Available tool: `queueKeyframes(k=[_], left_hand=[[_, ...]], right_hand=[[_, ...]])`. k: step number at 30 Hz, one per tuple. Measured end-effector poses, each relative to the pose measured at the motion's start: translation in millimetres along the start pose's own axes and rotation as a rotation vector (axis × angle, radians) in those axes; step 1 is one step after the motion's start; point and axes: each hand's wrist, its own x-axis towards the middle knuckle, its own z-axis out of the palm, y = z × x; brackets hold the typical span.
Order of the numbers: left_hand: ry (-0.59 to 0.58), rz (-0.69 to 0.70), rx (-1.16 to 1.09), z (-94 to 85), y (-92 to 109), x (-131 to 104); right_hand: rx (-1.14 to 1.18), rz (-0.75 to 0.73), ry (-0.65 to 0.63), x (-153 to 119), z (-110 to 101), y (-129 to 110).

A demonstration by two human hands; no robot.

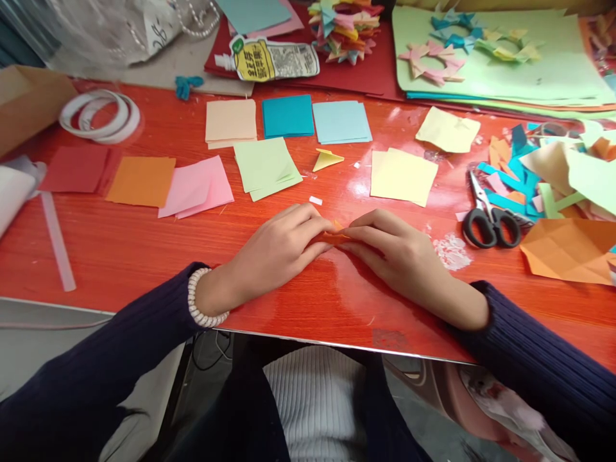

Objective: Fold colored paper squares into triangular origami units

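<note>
Between my two hands, near the middle of the red table [298, 301], is a small folded piece of orange paper [337, 237]. My left hand [282, 244] pinches its left end, and my right hand [394, 250] pinches the right end. The fingers of both hands cover most of the paper, so its full shape is hidden. Just beyond the hands sits a small folded yellow paper piece [328, 159]. Stacks of light green paper squares [267, 167] and pale yellow squares [403, 176] lie near it.
Black-handled scissors [491, 218] rest at right beside a heap of paper scraps [553, 173]. Orange squares [141, 181], pink squares [197, 186] and rolls of tape [101, 119] lie left. Along the back are a glue pouch [274, 59] and folded paper rings [433, 63] on green sheets.
</note>
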Motion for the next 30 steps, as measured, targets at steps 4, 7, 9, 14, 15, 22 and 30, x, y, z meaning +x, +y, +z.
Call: queueKeyframes(k=[4, 7, 9, 14, 15, 22, 30], left_hand=[[0.014, -0.040, -0.036, -2.1, 1, 1], [0.007, -0.060, -0.026, -2.5, 3, 3], [0.017, -0.052, 0.005, -1.6, 3, 3], [0.041, -0.013, 0.030, 1.2, 1, 4], [0.049, 0.001, 0.041, 1.5, 0, 4], [0.084, 0.034, 0.124, 3.4, -6, 4], [0.026, 0.181, 0.426, 2.0, -8, 2]], right_hand=[[0.068, 0.049, 0.017, 3, -2, -1], [0.060, 0.129, 0.006, 5, -3, -1], [0.044, 0.139, -0.007, 6, -3, -1], [-0.006, 0.114, -0.014, 6, -1, 0], [-0.024, 0.112, -0.014, 6, -1, 0], [-0.169, -0.050, -0.001, 2, -2, 3], [-0.262, -0.126, -0.076, 2, -4, 5]])
